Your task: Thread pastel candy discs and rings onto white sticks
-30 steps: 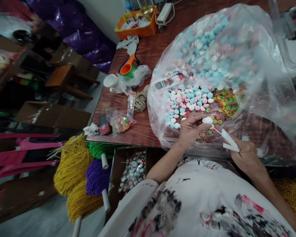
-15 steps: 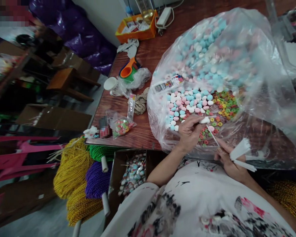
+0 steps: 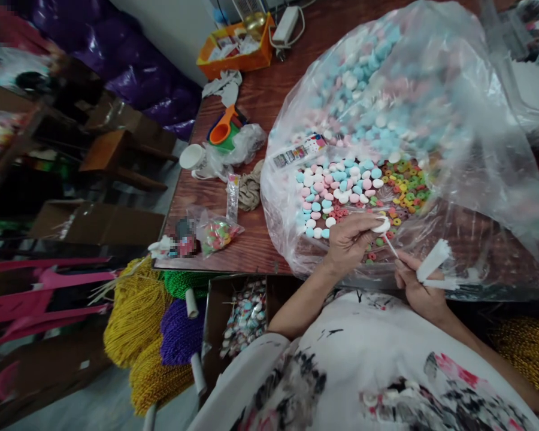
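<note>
Between the thumb and fingertips of my left hand (image 3: 351, 238) is a white marshmallow (image 3: 381, 225). A thin white stick (image 3: 390, 244) runs from it to the pinched fingers of my right hand (image 3: 420, 290); I cannot tell how deep its tip sits. That same hand also keeps a bundle of white sticks (image 3: 435, 260) between its fingers, fanning out to the right. Under both hands spreads a big clear plastic bag (image 3: 471, 239). Pink, white and blue marshmallows (image 3: 336, 182) lie on it, beside small coloured candy rings (image 3: 406, 185).
More marshmallows fill the bag's far part. Left on the wooden table (image 3: 260, 242) are a small bag of rings (image 3: 219, 233), a cloth (image 3: 250, 188), a white cup (image 3: 192, 157) and an orange scoop (image 3: 222, 127). Below the edge stand a box of wrapped pieces (image 3: 247, 317) and yellow cord bundles (image 3: 137, 311).
The marshmallow in my left hand has turned and shows a rounder side. My right hand has shifted slightly, its stick still lined up with the marshmallow. The view has moved a little.
</note>
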`<state>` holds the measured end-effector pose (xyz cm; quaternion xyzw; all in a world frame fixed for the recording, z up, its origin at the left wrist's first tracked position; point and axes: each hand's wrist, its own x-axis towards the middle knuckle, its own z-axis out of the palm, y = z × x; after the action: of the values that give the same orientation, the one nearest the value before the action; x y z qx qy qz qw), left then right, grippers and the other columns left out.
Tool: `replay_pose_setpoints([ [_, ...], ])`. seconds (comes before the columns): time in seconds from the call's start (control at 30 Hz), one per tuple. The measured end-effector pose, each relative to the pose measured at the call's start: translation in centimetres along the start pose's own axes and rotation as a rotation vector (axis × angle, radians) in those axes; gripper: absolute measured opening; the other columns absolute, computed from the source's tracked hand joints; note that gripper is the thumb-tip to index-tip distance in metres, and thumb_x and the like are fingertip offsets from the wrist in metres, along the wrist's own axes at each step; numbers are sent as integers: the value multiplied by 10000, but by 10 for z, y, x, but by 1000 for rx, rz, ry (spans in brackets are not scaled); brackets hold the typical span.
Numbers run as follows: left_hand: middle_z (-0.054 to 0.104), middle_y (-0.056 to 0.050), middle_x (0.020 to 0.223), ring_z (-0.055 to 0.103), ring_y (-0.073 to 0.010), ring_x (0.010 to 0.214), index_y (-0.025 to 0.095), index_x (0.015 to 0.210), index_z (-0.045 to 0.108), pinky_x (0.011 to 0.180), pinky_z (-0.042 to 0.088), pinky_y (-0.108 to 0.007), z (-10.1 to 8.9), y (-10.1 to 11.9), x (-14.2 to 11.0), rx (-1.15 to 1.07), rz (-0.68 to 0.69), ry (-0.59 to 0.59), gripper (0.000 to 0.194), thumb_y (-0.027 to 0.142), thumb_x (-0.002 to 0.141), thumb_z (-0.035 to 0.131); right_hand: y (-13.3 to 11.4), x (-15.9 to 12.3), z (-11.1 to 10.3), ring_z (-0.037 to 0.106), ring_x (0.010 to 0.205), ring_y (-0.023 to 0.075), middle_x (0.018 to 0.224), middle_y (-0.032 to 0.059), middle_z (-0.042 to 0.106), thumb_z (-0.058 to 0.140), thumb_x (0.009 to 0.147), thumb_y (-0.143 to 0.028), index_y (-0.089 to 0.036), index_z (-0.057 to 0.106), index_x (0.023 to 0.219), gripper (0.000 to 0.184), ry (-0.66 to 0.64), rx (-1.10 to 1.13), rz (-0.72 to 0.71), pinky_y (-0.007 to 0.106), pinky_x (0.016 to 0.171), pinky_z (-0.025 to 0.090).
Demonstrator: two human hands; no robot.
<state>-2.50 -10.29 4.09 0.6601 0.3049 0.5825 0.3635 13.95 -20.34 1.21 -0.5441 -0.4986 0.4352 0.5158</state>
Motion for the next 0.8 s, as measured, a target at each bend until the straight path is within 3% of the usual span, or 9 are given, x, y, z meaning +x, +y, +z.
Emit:
replay_pose_setpoints([
  [0.13,797,-71,1085,751,-165,1040,236,1107,772,941,604,-310,6,4,-9,-21,13,-67,235,146,896,724,0,1,-6,452,429,85,494,-64,514,592,959,-284,-201,772,1022,209,-16,-76,11,224,454,373],
  [0.27,788,-104,1037,750,-168,994,189,1136,758,900,612,-291,22,9,-25,-35,7,-258,215,212,937,678,-2,2,-9,450,454,92,519,-47,517,566,974,-315,-201,717,828,239,-22,-105,17,234,458,358],
  [0.37,784,-117,1039,749,-173,969,170,1155,744,872,609,-285,22,8,-24,-6,-51,-396,256,309,958,658,-2,5,-21,456,488,96,541,-33,519,566,980,-342,-200,645,697,326,23,-183,25,241,492,368],
  [0.5,771,-120,1111,719,-200,1008,181,1243,691,914,576,-359,2,-7,15,378,-57,-424,307,275,1023,498,1,19,-48,458,510,98,557,-31,519,595,965,-368,-197,592,663,347,207,-276,61,241,514,368],
  [0.57,747,-143,1151,670,-248,1076,155,1224,690,974,535,-429,-5,-15,44,710,-39,-585,300,189,972,532,3,26,-58,463,501,97,555,-31,527,599,951,-357,-195,591,664,330,260,-287,56,236,508,369],
  [0.63,727,-160,1149,616,-286,1126,124,1115,719,933,527,-414,-5,-22,69,943,-38,-834,263,105,886,590,5,31,-62,470,490,95,547,-29,534,597,941,-340,-192,590,655,322,243,-305,35,232,499,366],
  [0.7,707,-176,1166,579,-306,1161,103,1030,730,879,524,-387,0,-28,85,1053,-49,-1003,233,70,829,618,6,32,-61,474,481,94,539,-26,533,589,942,-332,-190,580,635,338,191,-337,2,231,499,366],
  [0.8,705,-178,1149,583,-303,1146,102,953,742,865,521,-386,7,-35,90,1039,-89,-992,206,57,801,611,7,29,-56,470,468,93,534,-23,527,593,941,-341,-186,587,632,346,147,-393,-77,236,502,366],
])
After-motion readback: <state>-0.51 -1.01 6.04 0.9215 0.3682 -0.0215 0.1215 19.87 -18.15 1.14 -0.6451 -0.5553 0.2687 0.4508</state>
